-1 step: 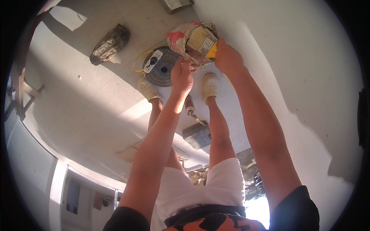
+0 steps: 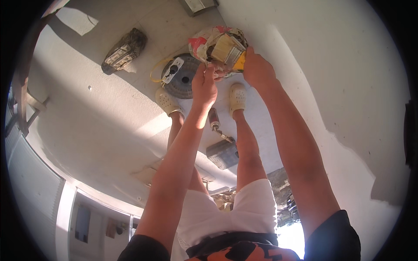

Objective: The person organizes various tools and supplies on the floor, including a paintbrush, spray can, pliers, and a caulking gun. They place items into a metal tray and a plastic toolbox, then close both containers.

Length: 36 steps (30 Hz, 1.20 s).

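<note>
My right hand (image 2: 258,67) is closed around the yellow handle of a wide, flat paintbrush (image 2: 226,48). Its pale bristles point left, over the opening of a crumpled plastic bag (image 2: 198,45) that is whitish with red patches. My left hand (image 2: 204,84) pinches the near edge of this bag, its fingertips partly hidden. What lies inside the bag is hard to make out. Both hands are held out in front of me, above the floor and close to the wall.
A grey round reel (image 2: 180,82) with a white socket strip lies beyond my left shoe (image 2: 167,101). Farther left is a dark, dirty bag (image 2: 125,51). Between my legs are a red-and-black tool (image 2: 214,118) and a dark case (image 2: 222,153). A white wall (image 2: 339,65) rises at right.
The paintbrush has shifted slightly toward me and tilted a little with my right hand. My left hand stays on the bag, nearly unmoved.
</note>
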Motion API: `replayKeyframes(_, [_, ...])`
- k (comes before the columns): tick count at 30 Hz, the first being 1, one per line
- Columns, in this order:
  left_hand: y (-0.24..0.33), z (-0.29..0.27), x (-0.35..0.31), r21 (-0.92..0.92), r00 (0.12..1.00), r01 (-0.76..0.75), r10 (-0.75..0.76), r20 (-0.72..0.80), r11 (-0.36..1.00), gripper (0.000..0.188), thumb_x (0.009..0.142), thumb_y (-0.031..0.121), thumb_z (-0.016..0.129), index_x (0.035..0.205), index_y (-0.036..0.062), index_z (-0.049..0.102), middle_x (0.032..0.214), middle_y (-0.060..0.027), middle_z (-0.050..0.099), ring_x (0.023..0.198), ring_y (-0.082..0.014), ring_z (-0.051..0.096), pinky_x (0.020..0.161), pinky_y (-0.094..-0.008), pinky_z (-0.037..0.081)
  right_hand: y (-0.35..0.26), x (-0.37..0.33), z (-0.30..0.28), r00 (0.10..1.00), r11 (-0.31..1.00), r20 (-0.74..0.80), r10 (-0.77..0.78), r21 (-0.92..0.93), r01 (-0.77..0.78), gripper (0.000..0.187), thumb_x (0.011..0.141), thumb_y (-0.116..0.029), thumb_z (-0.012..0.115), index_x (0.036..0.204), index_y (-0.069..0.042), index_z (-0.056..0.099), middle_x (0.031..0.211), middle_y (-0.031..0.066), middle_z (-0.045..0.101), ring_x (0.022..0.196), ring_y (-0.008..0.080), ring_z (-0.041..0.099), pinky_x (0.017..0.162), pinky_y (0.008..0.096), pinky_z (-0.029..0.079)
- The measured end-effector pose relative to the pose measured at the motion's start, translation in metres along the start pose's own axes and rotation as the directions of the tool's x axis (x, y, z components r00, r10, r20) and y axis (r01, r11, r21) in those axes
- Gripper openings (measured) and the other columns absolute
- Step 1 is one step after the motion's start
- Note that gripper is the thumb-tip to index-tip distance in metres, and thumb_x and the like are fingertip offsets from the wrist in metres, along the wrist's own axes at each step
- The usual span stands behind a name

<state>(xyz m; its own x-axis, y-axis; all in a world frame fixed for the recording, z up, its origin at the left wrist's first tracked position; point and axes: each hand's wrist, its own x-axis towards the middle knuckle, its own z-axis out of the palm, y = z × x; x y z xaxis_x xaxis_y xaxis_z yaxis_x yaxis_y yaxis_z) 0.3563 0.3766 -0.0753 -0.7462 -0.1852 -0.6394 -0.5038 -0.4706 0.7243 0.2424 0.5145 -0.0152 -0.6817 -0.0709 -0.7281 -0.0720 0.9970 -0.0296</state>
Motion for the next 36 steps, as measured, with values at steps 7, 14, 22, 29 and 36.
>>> replayKeyframes(7, [0.006,-0.017,0.011,0.011,0.988,0.04,-0.041,0.15,0.999,0.026,0.11,0.031,0.052,0.124,0.009,0.058,0.106,-0.0035,0.066,0.094,-0.011,0.062,0.082,-0.0297,0.051,0.015,-0.032,0.037,0.958,0.979,-0.23,-0.171,-0.147,0.139,0.05,0.09,-0.009,0.066,0.136,-0.005,0.047,0.111,0.0178,0.065,0.099,0.0349,0.07,0.081,0.0441,0.061])
replayKeyframes(14, [-0.007,-0.013,-0.004,0.119,1.0,0.001,-0.002,0.01,0.993,0.028,0.109,0.03,0.054,0.116,0.004,0.06,0.094,-0.0026,0.066,0.082,-0.0099,0.06,0.074,-0.0281,0.05,0.0,-0.03,0.037,0.972,0.948,-0.145,-0.184,-0.289,0.136,0.047,0.088,-0.011,0.071,0.133,-0.009,0.056,0.109,0.015,0.067,0.098,0.0307,0.07,0.077,0.0393,0.059])
replayKeyframes(22, [0.006,-0.014,-0.017,0.198,0.992,0.108,-0.118,0.039,0.974,0.027,0.107,0.027,0.057,0.116,0.0021,0.061,0.1,-0.0049,0.068,0.089,-0.0117,0.065,0.078,-0.0294,0.052,-0.054,0.034,0.044,0.951,0.791,0.073,-0.302,-0.537,0.292,0.019,0.085,-0.017,0.073,0.101,-0.008,0.076,0.095,0.0131,0.075,0.096,0.0283,0.074,0.077,0.04,0.059])
replayKeyframes(29, [0.008,-0.015,0.002,-0.042,0.975,0.196,-0.19,0.113,0.98,0.03,0.105,0.023,0.061,0.123,0.0005,0.056,0.116,-0.0118,0.066,0.099,-0.0196,0.067,0.092,-0.0385,0.055,-0.054,0.055,0.013,0.903,0.851,0.172,-0.393,-0.304,0.429,0.033,0.085,-0.025,0.076,0.11,-0.003,0.074,0.103,0.0152,0.076,0.098,0.0276,0.075,0.082,0.0404,0.059])
replayKeyframes(36, [0.031,-0.019,0.0,0.062,0.958,0.242,-0.248,0.142,0.968,0.028,0.103,0.027,0.064,0.113,0.0011,0.06,0.11,-0.0111,0.069,0.101,-0.0197,0.068,0.096,-0.0398,0.054,0.023,-0.02,0.027,0.862,0.706,-0.499,0.091,0.642,0.298,0.033,0.098,-0.032,0.069,0.1,0.0,0.075,0.085,0.0107,0.076,0.081,0.0213,0.075,0.076,0.0336,0.058])
